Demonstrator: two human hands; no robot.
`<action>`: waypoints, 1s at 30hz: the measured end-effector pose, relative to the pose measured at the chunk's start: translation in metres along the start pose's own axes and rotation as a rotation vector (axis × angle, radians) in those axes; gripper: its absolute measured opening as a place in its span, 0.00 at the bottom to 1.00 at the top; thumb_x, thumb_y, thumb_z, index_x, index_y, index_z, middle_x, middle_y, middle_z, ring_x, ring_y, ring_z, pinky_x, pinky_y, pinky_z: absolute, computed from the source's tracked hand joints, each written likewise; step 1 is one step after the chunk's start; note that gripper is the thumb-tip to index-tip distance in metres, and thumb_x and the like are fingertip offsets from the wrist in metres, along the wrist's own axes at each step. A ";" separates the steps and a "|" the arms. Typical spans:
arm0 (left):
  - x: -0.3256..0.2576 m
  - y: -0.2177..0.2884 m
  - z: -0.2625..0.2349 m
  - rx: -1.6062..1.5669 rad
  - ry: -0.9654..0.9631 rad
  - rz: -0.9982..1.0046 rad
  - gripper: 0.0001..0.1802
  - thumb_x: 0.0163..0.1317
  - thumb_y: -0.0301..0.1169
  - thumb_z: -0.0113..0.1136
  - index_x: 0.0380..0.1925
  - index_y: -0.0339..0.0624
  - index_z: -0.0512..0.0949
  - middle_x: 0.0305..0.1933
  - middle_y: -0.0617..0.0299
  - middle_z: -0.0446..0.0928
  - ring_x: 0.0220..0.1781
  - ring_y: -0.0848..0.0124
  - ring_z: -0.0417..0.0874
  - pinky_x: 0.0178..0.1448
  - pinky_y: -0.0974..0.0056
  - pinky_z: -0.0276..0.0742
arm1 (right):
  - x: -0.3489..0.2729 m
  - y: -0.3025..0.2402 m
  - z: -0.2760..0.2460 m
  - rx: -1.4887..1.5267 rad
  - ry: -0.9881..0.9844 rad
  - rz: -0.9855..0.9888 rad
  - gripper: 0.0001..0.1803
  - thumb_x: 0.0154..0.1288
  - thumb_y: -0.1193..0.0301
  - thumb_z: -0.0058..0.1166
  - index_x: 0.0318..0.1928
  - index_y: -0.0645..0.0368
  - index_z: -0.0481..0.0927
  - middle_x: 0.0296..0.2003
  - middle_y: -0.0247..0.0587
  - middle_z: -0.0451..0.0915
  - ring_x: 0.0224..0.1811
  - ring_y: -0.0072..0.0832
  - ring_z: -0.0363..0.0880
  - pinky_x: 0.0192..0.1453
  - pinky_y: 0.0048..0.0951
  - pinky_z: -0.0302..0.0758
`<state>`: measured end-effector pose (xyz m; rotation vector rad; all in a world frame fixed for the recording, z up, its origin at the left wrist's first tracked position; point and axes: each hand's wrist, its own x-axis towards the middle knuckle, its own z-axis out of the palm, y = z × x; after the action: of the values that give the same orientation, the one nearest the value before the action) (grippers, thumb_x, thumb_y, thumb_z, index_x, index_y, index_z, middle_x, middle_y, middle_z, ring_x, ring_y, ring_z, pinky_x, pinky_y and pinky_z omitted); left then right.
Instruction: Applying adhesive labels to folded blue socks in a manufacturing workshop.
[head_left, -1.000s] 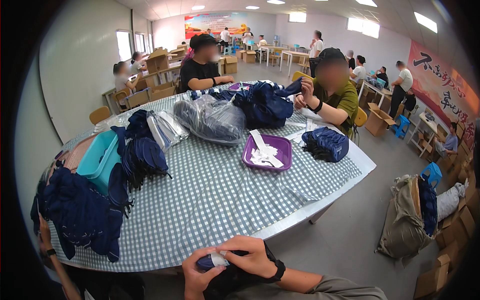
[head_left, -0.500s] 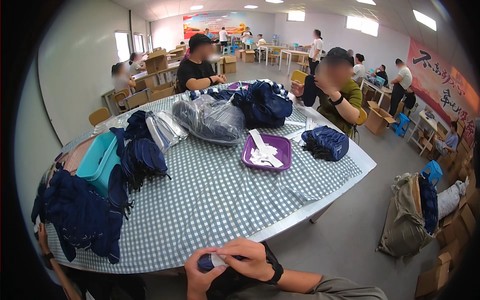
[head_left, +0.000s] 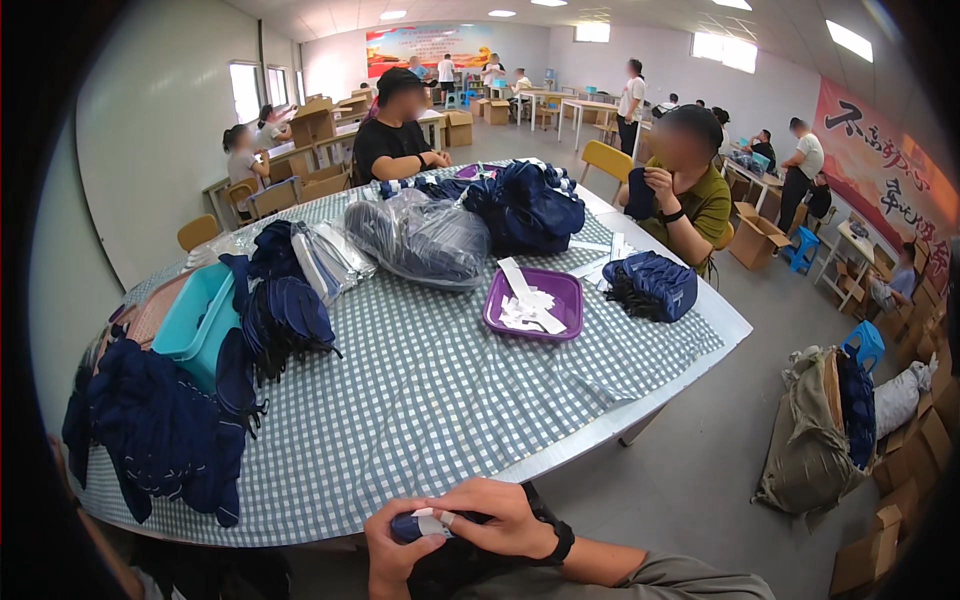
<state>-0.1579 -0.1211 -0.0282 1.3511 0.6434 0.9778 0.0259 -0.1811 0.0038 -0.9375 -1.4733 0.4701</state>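
Observation:
At the table's near edge, my left hand (head_left: 392, 560) is closed round the end of a small navy fabric roll (head_left: 405, 528). A white paper strip (head_left: 432, 525) lies across the roll, with my left thumb beside it. My right hand (head_left: 500, 515) comes over from the right, its fingers bent onto the strip and the roll's other end. That hand covers much of the roll, so its exact kind is hidden. A dark band circles my right wrist.
A purple basket (head_left: 574, 312) of white paper strips stands mid-table. Navy fabric piles (head_left: 160, 430), a teal bin (head_left: 180, 335), a clear plastic bag (head_left: 425, 240) and a navy bundle (head_left: 650, 287) surround it. Two people sit across; another person's arm shows at lower left.
My right fingers have shifted slightly over the strip; both hands stay in place on the roll. The person across at right has lowered their hands with a navy piece. The arm at left has moved.

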 end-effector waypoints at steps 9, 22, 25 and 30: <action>-0.002 0.006 -0.003 -0.070 0.063 0.000 0.22 0.43 0.25 0.75 0.40 0.32 0.81 0.41 0.54 0.84 0.43 0.70 0.84 0.50 0.66 0.79 | 0.010 -0.008 -0.009 -0.027 -0.209 0.052 0.19 0.55 0.78 0.65 0.50 0.59 0.85 0.41 0.42 0.85 0.43 0.34 0.85 0.47 0.32 0.80; -0.002 0.021 -0.007 0.148 -0.117 -0.069 0.23 0.42 0.23 0.78 0.41 0.33 0.83 0.43 0.51 0.85 0.46 0.68 0.85 0.53 0.64 0.80 | 0.009 0.001 -0.020 0.009 -0.373 0.120 0.15 0.55 0.78 0.64 0.45 0.57 0.87 0.35 0.38 0.83 0.37 0.32 0.83 0.42 0.30 0.78; -0.003 0.020 -0.009 0.169 -0.139 -0.100 0.23 0.43 0.25 0.78 0.43 0.34 0.83 0.43 0.52 0.85 0.46 0.68 0.86 0.53 0.64 0.80 | 0.008 0.001 -0.020 0.029 -0.372 0.129 0.16 0.53 0.78 0.61 0.45 0.56 0.86 0.34 0.38 0.81 0.36 0.34 0.80 0.39 0.32 0.76; -0.003 0.032 -0.004 0.237 -0.189 -0.069 0.21 0.55 0.34 0.75 0.45 0.34 0.82 0.41 0.60 0.83 0.40 0.73 0.82 0.45 0.69 0.78 | 0.009 0.003 -0.024 0.031 -0.417 0.159 0.16 0.58 0.76 0.62 0.48 0.55 0.86 0.37 0.37 0.82 0.39 0.31 0.82 0.43 0.30 0.77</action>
<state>-0.1694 -0.1234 0.0021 1.5975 0.6723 0.7239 0.0504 -0.1786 0.0110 -0.9745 -1.7638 0.8418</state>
